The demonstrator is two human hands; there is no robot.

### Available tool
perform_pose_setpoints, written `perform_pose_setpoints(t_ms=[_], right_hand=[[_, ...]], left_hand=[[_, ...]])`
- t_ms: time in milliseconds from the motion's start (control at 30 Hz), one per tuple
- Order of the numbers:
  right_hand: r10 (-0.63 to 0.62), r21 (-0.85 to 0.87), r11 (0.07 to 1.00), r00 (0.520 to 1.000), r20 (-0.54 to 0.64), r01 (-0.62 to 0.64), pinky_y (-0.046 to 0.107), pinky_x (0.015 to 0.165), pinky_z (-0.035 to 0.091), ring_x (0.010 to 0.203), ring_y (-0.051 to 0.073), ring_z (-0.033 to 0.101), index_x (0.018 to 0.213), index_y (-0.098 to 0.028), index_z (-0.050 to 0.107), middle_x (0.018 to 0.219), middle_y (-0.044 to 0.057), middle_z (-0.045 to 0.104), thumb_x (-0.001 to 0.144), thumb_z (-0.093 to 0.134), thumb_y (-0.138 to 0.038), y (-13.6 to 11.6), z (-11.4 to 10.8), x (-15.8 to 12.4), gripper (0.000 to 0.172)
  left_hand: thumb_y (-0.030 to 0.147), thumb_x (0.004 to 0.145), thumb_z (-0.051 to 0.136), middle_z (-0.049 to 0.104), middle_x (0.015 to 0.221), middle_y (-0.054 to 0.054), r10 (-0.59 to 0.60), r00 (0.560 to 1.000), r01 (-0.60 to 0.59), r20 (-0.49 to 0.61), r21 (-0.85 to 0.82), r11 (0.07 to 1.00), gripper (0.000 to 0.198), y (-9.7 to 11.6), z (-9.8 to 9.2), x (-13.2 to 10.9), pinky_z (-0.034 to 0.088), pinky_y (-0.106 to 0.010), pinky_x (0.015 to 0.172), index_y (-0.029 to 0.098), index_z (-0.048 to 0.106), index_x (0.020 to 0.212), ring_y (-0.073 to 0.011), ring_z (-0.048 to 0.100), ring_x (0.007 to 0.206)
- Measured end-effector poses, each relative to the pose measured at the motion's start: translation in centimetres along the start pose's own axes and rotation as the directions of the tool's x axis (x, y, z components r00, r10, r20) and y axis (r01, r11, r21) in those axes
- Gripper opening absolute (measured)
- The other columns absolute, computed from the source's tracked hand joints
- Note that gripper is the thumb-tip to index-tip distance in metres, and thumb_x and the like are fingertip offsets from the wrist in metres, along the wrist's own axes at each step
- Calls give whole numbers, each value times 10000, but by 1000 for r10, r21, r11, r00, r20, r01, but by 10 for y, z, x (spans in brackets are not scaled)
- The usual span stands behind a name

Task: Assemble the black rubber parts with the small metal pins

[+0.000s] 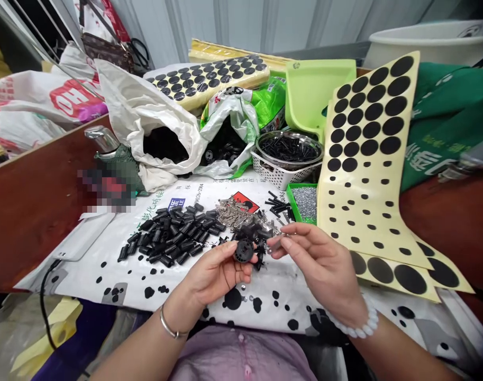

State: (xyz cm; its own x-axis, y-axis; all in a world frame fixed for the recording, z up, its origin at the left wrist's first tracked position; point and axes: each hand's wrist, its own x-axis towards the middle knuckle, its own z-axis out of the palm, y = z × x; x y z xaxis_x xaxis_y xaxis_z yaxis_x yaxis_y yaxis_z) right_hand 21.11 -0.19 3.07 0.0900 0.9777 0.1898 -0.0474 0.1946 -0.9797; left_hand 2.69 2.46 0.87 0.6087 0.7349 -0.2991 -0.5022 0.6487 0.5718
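Observation:
My left hand point(221, 270) grips a round black plastic disc point(244, 251) between thumb and fingers, its face with small holes turned toward me. Close on its right, my right hand point(316, 259) pinches a small flat metal piece point(276, 245), apart from the disc. Behind the hands lie small metal clips point(235, 214) in a loose heap, with dark plastic parts point(253, 231) partly hidden by my fingers. To the left spreads a pile of black plastic cylinders point(172, 235). Short black rods point(279, 206) are scattered farther back.
A green tray point(292, 203) holds tiny silvery pieces. Behind it, a metal bowl point(265, 153) of black parts sits on a white basket point(271, 174). Sheets of black round stickers point(360, 190) lie at right. Open white bags point(165, 127) stand at the back. A cable point(46, 307) hangs at left.

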Motion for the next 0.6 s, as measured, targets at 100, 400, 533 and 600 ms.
perform_pose_setpoints(t_ms=[100, 400, 533, 600], right_hand=[[-119, -56, 991, 993, 13, 120, 225, 668, 555, 676, 109, 662, 934, -182, 579, 815, 39, 715, 830, 584, -194, 0, 10, -9, 105], [-415, -274, 854, 897, 153, 442, 275, 690, 524, 784, 141, 649, 986, -219, 586, 877, 29, 673, 833, 530, -81, 14, 30, -19, 214], [-484, -298, 790, 843, 235, 536, 340, 738, 492, 791, 166, 632, 1004, -216, 583, 850, 36, 679, 812, 530, -47, 15, 30, -20, 261], [-473, -282, 810, 857, 202, 514, 340, 741, 493, 813, 167, 625, 1010, -220, 581, 870, 39, 675, 812, 527, -41, 16, 30, -21, 272]], left_hand=[[276, 760, 658, 680, 808, -99, 15, 1000, -15, 24, 2, 1000, 244, -4, -3, -5, 525, -224, 579, 67, 652, 885, -116, 612, 612], [301, 806, 607, 681, 796, -99, 9, 996, -5, 94, -38, 999, 252, -14, -12, -15, 537, -243, 593, 65, 661, 875, -132, 639, 599], [322, 796, 618, 686, 763, -105, 2, 996, 5, 92, -71, 997, 276, -15, -14, -19, 532, -232, 550, 55, 667, 848, -137, 638, 582], [315, 795, 620, 689, 764, -112, 1, 996, 5, 86, -72, 997, 271, -16, -15, -20, 531, -229, 539, 54, 665, 851, -139, 639, 582]])
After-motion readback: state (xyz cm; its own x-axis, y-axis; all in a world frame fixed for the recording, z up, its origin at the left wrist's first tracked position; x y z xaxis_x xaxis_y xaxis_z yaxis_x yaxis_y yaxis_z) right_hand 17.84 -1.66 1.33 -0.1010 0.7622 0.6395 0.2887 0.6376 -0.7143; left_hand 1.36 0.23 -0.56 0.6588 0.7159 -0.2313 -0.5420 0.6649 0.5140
